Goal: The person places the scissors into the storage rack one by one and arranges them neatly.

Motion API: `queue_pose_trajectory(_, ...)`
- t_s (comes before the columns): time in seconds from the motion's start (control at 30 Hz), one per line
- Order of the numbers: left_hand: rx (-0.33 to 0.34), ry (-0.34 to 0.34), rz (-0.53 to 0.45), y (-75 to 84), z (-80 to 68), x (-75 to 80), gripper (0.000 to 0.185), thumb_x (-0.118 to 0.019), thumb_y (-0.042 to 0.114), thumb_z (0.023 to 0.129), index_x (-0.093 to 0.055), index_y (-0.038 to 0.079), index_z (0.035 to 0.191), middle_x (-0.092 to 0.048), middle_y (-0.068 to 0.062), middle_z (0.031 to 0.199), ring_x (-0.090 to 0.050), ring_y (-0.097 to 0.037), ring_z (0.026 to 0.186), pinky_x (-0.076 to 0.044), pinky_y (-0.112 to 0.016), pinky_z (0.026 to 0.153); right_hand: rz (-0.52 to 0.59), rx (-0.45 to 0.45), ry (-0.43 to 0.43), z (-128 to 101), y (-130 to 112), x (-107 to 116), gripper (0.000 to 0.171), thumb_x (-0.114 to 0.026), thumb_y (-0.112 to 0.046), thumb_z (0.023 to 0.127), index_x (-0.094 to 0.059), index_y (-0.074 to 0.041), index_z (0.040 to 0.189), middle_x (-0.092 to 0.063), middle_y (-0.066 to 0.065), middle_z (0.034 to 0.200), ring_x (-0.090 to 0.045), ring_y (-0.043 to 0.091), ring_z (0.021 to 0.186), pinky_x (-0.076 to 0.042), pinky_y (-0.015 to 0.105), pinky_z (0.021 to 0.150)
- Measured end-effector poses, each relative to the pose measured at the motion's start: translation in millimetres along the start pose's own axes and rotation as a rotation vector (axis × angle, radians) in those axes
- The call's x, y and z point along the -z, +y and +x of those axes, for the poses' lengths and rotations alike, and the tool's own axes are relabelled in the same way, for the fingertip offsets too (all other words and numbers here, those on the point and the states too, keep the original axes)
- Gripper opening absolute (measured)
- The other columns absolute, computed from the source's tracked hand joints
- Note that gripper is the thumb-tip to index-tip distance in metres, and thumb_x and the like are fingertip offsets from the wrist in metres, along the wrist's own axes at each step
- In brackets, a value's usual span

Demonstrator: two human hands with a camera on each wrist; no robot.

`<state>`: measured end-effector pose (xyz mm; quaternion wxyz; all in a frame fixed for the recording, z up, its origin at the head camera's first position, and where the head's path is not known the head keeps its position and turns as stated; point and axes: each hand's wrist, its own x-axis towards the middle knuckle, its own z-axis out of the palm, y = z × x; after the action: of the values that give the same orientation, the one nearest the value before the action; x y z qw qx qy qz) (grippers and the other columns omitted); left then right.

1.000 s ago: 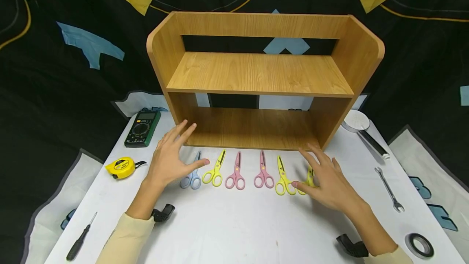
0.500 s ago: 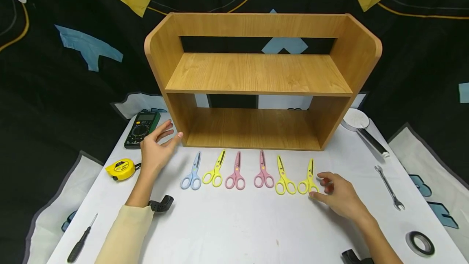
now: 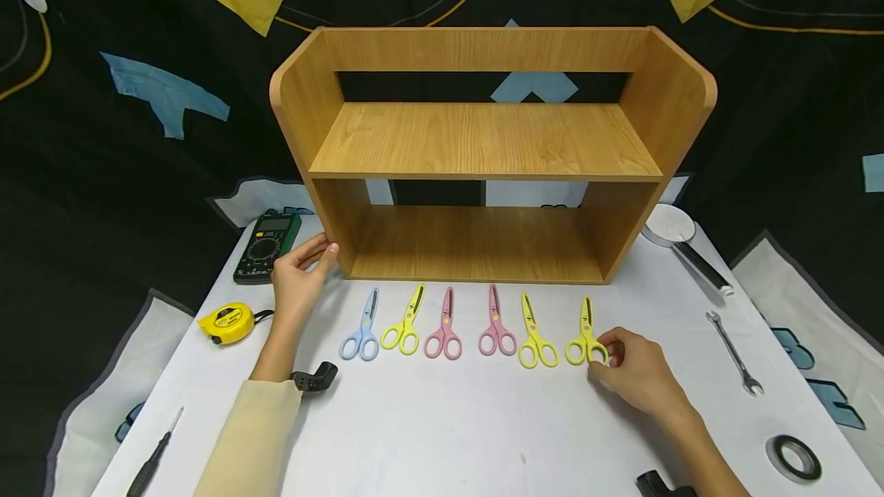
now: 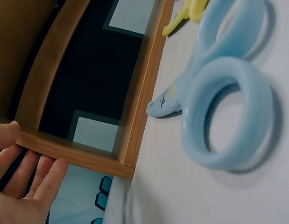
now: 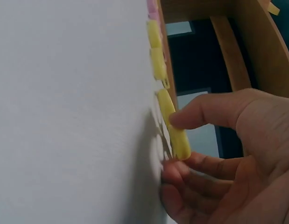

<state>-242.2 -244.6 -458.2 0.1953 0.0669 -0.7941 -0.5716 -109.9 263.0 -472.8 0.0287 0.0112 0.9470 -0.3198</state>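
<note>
**Right hand pinches the end scissors**

White cloth covers the bench [image 3: 442, 436], where a wooden shelf [image 3: 483, 144] stands behind a row of six small scissors. At the row's right end, the right hand [image 3: 631, 374] lies low on the cloth, forearm angled in from the lower right, thumb and fingers [image 5: 205, 112] curled onto a handle ring of the yellow scissors [image 3: 585, 334], which lie flat. The left hand [image 3: 298, 274] rests with relaxed, straight fingers against the shelf's lower left corner, holding nothing; the blue scissors [image 3: 362, 328] lie near it. Half a second ago the right fingers only reached for that ring, and the left hand hovered short of the shelf.
</note>
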Motion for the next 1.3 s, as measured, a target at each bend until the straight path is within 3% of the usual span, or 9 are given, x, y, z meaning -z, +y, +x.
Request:
queue_pose_trajectory(0.17,0.041,0.014,-0.143,0.0,2.1,-3.4,0.041,-0.079,0.025,0.093,-0.072,0.010,0.130,-0.074,-0.015,0.125,-0.071,-0.007,0.104,-0.063,-0.023,0.084,0.132,-0.049,0.000,1.6,-1.5,11.2,0.039,-0.076,-0.014,0.085,-0.068,-0.001,0.121,-0.073,0.002,0.084,-0.063,0.010,0.071,-0.050,0.022,0.057)
queue_pose_trajectory(0.3,0.053,0.029,-0.159,0.4,2.5,-4.0,0.040,-0.079,0.025,0.093,-0.073,0.009,0.129,-0.073,-0.016,0.125,-0.072,-0.007,0.103,-0.063,-0.027,0.083,0.263,-0.041,0.019,0.6,-13.3,25.2,0.041,-0.078,-0.012,0.087,-0.068,0.000,0.125,-0.076,0.005,0.089,-0.068,0.005,0.073,-0.055,0.021,0.061)
queue_pose_trajectory(0.47,0.049,0.052,-0.162,1.9,1.3,-3.8,0.036,-0.078,0.023,0.094,-0.074,0.008,0.126,-0.075,-0.014,0.122,-0.073,-0.004,0.097,-0.064,-0.022,0.079,0.471,0.127,0.008,-2.0,-55.4,53.9,0.040,-0.079,-0.006,0.090,-0.065,0.004,0.126,-0.077,0.007,0.093,-0.072,0.009,0.078,-0.063,0.023,0.070)
queue_pose_trajectory(0.63,0.058,0.070,-0.142,-0.2,0.8,-2.8,0.035,-0.077,0.023,0.094,-0.074,0.009,0.127,-0.075,-0.012,0.123,-0.073,-0.004,0.099,-0.063,-0.020,0.079,0.528,0.343,-0.005,9.1,-114.2,82.4,0.036,-0.078,-0.007,0.092,-0.066,0.002,0.125,-0.076,0.006,0.098,-0.073,0.016,0.084,-0.064,0.022,0.076)
queue_pose_trajectory(0.8,0.037,0.062,-0.132,0.2,1.3,-6.8,0.036,-0.077,0.023,0.094,-0.074,0.008,0.127,-0.074,-0.015,0.123,-0.073,-0.010,0.105,-0.063,-0.019,0.079,0.498,0.417,-0.013,42.5,-174.7,92.7,0.037,-0.078,-0.011,0.093,-0.067,-0.001,0.127,-0.073,0.010,0.099,-0.071,0.017,0.086,-0.063,0.020,0.077)
queue_pose_trajectory(1.03,0.007,0.066,-0.104,2.5,-1.7,-6.9,0.033,-0.077,0.023,0.095,-0.075,0.011,0.125,-0.075,-0.014,0.122,-0.073,-0.019,0.111,-0.061,-0.013,0.080,0.502,0.388,0.009,107.6,-261.5,80.1,0.041,-0.074,-0.012,0.094,-0.066,-0.004,0.133,-0.076,0.013,0.105,-0.072,0.017,0.088,-0.061,0.020,0.074)
queue_pose_trajectory(1.3,-0.009,0.052,-0.107,0.5,-3.1,-5.3,0.033,-0.075,0.023,0.096,-0.074,0.009,0.126,-0.074,-0.015,0.124,-0.072,-0.020,0.112,-0.061,-0.014,0.082,0.510,0.341,-0.016,165.3,-315.8,49.7,0.042,-0.069,-0.010,0.095,-0.064,-0.002,0.136,-0.077,0.011,0.104,-0.075,0.017,0.087,-0.065,0.024,0.073)
